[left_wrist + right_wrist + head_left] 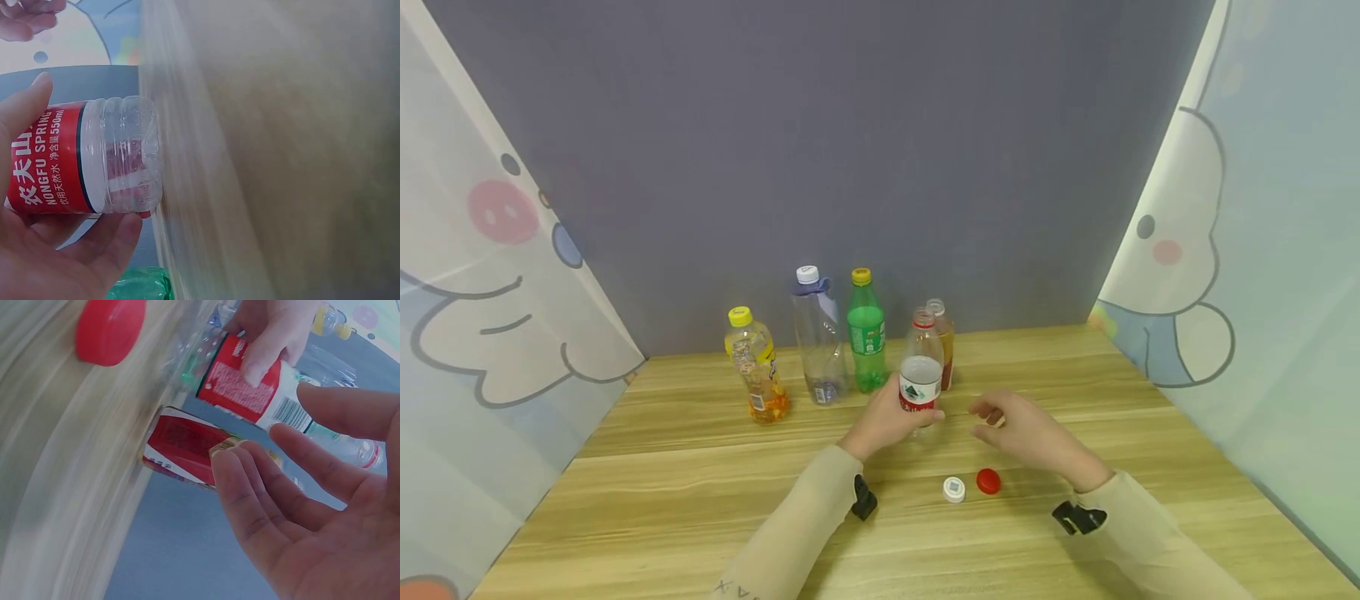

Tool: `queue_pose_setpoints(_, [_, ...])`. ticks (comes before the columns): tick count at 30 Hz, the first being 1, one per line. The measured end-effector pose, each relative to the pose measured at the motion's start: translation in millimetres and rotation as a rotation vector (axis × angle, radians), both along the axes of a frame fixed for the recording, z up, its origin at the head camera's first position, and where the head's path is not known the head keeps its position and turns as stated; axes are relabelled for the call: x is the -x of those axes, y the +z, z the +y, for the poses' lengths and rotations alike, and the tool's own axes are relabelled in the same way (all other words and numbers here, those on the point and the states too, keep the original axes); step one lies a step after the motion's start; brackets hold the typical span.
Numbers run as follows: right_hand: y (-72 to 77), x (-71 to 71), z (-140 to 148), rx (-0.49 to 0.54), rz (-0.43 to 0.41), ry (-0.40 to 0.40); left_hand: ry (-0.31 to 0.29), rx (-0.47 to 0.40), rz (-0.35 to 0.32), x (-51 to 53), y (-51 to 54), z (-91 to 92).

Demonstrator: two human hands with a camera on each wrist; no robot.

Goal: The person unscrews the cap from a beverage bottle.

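My left hand point(891, 421) grips a clear water bottle point(921, 367) around its red and white label. The bottle is upright and its mouth has no cap; whether its base point(134, 156) touches the table I cannot tell. To the right, my right hand point(1026, 429) hangs above the table with its fingers point(244, 506) loosely bent and holding nothing. On the table in front of the bottle lie a white cap point(954, 489) and a red cap point(988, 481), side by side. An uncapped bottle with a red and amber label point(945, 350) stands just behind the held one.
Left of the held bottle stand a green bottle with a yellow cap point(867, 333), a tall clear bottle with a white cap point(820, 342), and a yellow-capped bottle point(756, 367). A dark panel point(850, 150) rises behind the wooden table point(662, 500); cartoon-printed curtains point(1262, 208) flank it.
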State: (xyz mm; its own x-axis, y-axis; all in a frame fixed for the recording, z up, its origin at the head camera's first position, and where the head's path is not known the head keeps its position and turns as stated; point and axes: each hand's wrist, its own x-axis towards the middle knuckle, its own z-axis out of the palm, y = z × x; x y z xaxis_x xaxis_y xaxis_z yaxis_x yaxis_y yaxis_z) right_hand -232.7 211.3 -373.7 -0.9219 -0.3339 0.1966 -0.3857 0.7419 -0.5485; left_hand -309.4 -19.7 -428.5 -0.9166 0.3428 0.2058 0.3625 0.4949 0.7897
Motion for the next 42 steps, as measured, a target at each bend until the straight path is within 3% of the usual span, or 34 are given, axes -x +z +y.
queue_pose_setpoints(8, [6.7, 0.2, -6, 0.039, 0.019, -0.012, -0.007, 0.017, -0.003, 8.1, -2.9, 6.6])
queue_pose_setpoints(21, [10.9, 4.1, -8, 0.093, 0.062, -0.003, 0.009, 0.073, -0.015, 16.4, 2.5, 22.6])
queue_pose_setpoints(32, [17.0, 3.8, -14, 0.097, 0.075, 0.012, 0.018, 0.081, -0.033, 17.8, 2.8, 37.2])
queue_pose_setpoints(38, [24.2, 2.8, -23, 0.130, 0.082, 0.038, 0.021, 0.162, -0.034, 15.0, 1.9, 37.8])
queue_pose_setpoints(42, [29.0, 2.4, -30, 0.156, 0.079, 0.046, -0.025, 0.200, -0.032, 9.1, 9.5, 34.5])
